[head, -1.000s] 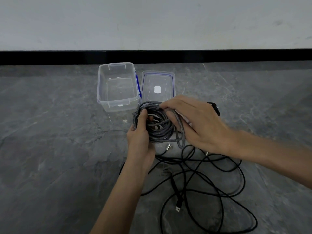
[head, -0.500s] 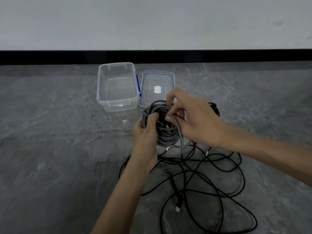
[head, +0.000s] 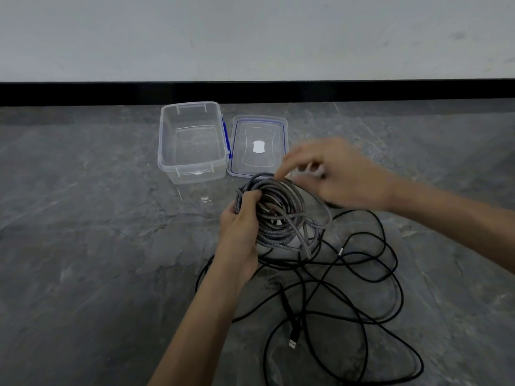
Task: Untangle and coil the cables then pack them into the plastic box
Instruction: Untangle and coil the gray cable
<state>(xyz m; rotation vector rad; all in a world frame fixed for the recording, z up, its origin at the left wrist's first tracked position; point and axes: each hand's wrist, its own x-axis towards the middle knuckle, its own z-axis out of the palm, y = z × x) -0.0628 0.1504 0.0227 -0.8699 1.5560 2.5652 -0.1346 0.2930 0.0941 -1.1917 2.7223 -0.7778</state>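
Head view.
Grey braided cable (head: pixel 281 215): wound in a loose coil of many turns, one loop straying at the right; held above the floor (head: pixel 83 246), near the plastic box (head: pixel 195 174).
Left hand (head: pixel 239 227): grip clamped on the coil's left edge.
Right hand (head: pixel 334 174): blurred at the coil's top; grip cannot be told.
Black cable (head: pixel 362 274): sprawled in tangled loops on the floor, USB plug (head: pixel 292 344) exposed.
Box: clear, open, lid (head: pixel 257 160) laid just beside it.

A black skirting strip (head: pixel 83 93) divides pale wall (head: pixel 250 37) from grey stone floor (head: pixel 83 246).
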